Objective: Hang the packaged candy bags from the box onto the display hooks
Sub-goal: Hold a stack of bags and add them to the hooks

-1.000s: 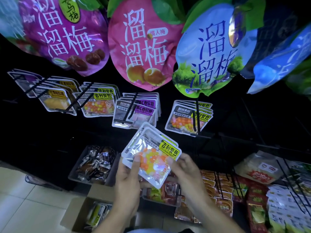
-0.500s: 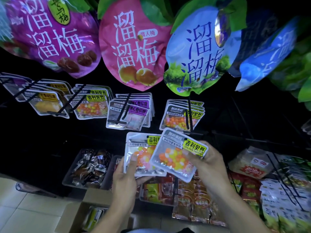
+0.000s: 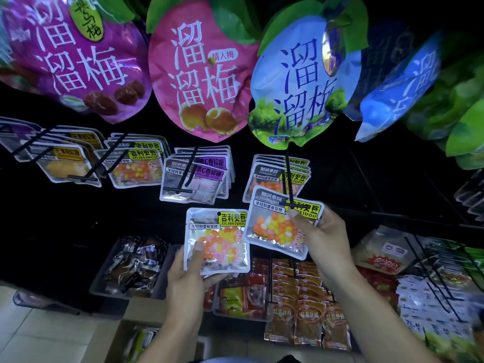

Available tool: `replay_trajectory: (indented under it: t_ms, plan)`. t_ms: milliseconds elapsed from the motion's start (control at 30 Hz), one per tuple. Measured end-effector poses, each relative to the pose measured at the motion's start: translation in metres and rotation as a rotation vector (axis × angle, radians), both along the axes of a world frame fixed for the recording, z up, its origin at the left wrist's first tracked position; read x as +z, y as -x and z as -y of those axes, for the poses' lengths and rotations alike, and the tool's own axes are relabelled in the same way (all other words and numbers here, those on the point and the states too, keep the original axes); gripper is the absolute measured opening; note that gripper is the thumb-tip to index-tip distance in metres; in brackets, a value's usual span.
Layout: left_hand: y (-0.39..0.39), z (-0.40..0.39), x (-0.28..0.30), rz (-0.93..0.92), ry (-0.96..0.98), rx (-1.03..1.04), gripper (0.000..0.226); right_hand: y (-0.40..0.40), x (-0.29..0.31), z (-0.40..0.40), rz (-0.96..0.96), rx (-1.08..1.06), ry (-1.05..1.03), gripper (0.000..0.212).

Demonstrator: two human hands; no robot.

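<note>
Head view: two silver candy bags with yellow labels and clear windows full of orange, yellow, white and pink beans are held at the centre. The left-hand bag [image 3: 217, 239] is gripped at its lower edge by the left hand [image 3: 187, 281], thumb on the front and fingers curled behind. The right-hand bag [image 3: 281, 221], tilted clockwise, is pinched at its 3 o'clock edge by the right hand [image 3: 323, 237], its top lying at the tip of a black display hook [image 3: 289, 179] that already carries matching bags [image 3: 277, 174]. At 7 o'clock a cardboard box [image 3: 136, 334] is seen open, with more packets inside. At 9 o'clock a grey bin [image 3: 104, 279] is filled with dark-wrapped snacks.
</note>
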State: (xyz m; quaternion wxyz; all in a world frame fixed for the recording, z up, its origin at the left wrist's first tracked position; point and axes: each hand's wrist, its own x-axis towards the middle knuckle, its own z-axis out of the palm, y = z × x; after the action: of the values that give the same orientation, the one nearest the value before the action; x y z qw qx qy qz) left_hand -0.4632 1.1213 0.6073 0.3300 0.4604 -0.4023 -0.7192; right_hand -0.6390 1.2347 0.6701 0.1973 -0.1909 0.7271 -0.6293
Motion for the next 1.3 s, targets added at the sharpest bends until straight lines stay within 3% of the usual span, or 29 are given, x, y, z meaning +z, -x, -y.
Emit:
replay_trajectory:
  t_ms: [267, 567, 700, 1000, 1133, 1233, 1300]
  plan:
    - [-0.009, 0.003, -0.011, -0.005, -0.07, 0.1, 0.019, 0.005, -0.004, 0.008, -0.018, -0.018, -0.012, 0.006]
    - [-0.016, 0.011, -0.012, 0.036, -0.027, 0.113, 0.038, 0.0, -0.009, 0.002, -0.008, -0.015, 0.02, 0.013]
    - [-0.015, 0.011, -0.012, 0.017, -0.002, 0.12, 0.012, 0.004, -0.007, 0.006, -0.017, -0.031, 0.011, 0.019]
    - [-0.017, 0.007, -0.011, -0.011, 0.003, 0.059, 0.025, 0.027, -0.016, 0.027, -0.044, -0.051, 0.03, 0.02]
    - [-0.012, 0.006, -0.006, -0.033, 0.011, -0.03, 0.019, 0.047, -0.017, 0.045, -0.053, -0.094, 0.053, 0.017]
    - [-0.007, 0.006, -0.004, -0.054, 0.029, -0.098, 0.04, 0.05, -0.026, 0.046, -0.082, -0.176, 0.088, 0.012]
    - [-0.002, 0.006, -0.004, -0.054, 0.031, -0.136, 0.046, 0.04, -0.03, 0.038, -0.078, -0.309, 0.141, 0.021]
